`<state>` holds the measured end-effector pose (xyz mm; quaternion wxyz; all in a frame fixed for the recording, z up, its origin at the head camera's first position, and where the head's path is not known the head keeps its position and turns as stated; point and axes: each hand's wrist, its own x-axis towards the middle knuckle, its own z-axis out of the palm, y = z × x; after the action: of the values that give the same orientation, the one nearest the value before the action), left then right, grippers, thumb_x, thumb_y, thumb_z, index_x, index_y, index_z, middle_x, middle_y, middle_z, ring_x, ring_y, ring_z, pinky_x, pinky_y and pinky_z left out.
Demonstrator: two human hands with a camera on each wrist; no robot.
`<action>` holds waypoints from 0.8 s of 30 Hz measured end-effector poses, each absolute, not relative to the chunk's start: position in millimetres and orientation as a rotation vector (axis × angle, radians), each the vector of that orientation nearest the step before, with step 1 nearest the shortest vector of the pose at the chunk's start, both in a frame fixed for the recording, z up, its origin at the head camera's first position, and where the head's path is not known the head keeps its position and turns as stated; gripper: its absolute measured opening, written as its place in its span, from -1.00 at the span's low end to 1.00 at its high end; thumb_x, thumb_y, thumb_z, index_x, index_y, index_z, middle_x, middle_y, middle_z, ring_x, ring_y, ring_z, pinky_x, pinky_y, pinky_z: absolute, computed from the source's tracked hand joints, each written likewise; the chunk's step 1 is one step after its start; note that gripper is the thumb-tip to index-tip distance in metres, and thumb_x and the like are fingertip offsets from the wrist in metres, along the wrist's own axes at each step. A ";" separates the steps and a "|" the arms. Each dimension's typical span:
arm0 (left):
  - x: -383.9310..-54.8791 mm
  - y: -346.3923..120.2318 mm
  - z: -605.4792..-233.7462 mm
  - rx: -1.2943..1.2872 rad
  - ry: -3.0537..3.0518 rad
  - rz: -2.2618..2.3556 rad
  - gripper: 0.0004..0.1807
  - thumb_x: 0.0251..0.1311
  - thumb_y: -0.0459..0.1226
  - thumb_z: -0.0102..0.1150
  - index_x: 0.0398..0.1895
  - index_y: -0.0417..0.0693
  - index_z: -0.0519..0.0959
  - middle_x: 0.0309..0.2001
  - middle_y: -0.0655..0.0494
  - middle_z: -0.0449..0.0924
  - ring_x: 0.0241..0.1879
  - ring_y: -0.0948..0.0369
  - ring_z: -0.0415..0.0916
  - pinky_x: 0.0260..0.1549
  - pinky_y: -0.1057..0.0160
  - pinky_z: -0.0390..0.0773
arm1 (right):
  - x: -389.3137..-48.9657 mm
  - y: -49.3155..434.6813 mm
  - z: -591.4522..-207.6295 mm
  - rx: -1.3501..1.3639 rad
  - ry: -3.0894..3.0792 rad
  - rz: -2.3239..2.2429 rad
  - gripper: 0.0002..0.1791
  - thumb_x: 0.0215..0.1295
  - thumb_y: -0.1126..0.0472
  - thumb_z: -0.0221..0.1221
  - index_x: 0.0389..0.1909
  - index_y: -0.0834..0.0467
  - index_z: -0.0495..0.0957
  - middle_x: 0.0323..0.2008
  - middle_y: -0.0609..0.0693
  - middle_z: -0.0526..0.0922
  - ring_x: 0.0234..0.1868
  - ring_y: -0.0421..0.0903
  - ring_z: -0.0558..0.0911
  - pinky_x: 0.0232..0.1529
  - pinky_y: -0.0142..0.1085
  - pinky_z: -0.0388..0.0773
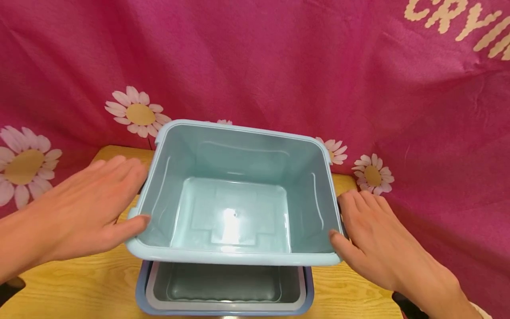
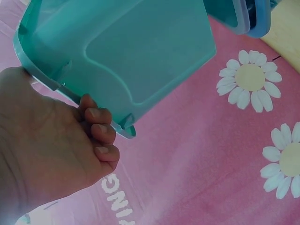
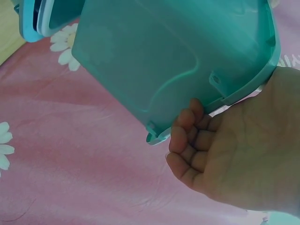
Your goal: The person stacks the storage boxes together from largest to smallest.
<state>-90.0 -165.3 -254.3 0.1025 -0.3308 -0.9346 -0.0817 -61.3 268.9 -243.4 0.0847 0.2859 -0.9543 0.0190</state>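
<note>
A light teal plastic storage bin [image 1: 235, 212] with nothing inside is held up and tilted, its inside facing the head camera. My left hand [image 1: 91, 204] grips its left rim, thumb over the edge and fingers curled under the lip, as the left wrist view shows the hand [image 2: 56, 136] from below. On the opposite short side my right hand [image 1: 378, 235] holds the rim the same way; in the right wrist view the fingers [image 3: 179, 139] curl beneath the lip. Below the teal bin, a grey bin [image 1: 227, 305] sits nested inside a blue bin [image 1: 141, 290].
The nested bins stand on a wooden table [image 1: 91, 288]. Behind the table hangs a magenta cloth [image 1: 255, 66] printed with daisies [image 1: 140, 114] and pale lettering [image 1: 446, 17], close to the far side of the raised bin.
</note>
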 end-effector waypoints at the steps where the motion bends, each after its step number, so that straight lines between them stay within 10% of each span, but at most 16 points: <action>1: -88.5 -165.3 -254.6 -0.970 -2.760 -0.243 -0.53 -0.13 -0.06 0.40 -0.22 0.06 0.36 -0.41 0.33 0.21 -0.36 0.29 0.21 -0.34 0.22 0.27 | -60.0 268.9 -243.7 0.853 -2.844 0.053 -0.71 0.07 0.10 0.14 -0.26 0.14 0.31 -0.40 -0.14 0.25 -0.34 -0.14 0.23 -0.22 -0.18 0.20; 24: -65.9 -165.9 -263.1 -0.970 -2.762 -0.267 -0.47 -0.21 -0.02 0.44 -0.22 0.16 0.33 -0.40 0.41 0.18 -0.35 0.37 0.17 -0.40 0.28 0.33 | -32.4 265.5 -246.1 0.840 -2.840 0.035 -0.74 0.06 0.11 0.13 -0.34 0.07 0.25 -0.43 -0.21 0.16 -0.38 -0.22 0.17 -0.22 -0.30 0.13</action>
<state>-65.9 -165.9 -263.1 0.1006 -0.3284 -0.9348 -0.0904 -32.4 265.5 -246.1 0.0900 0.2824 -0.9550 0.0117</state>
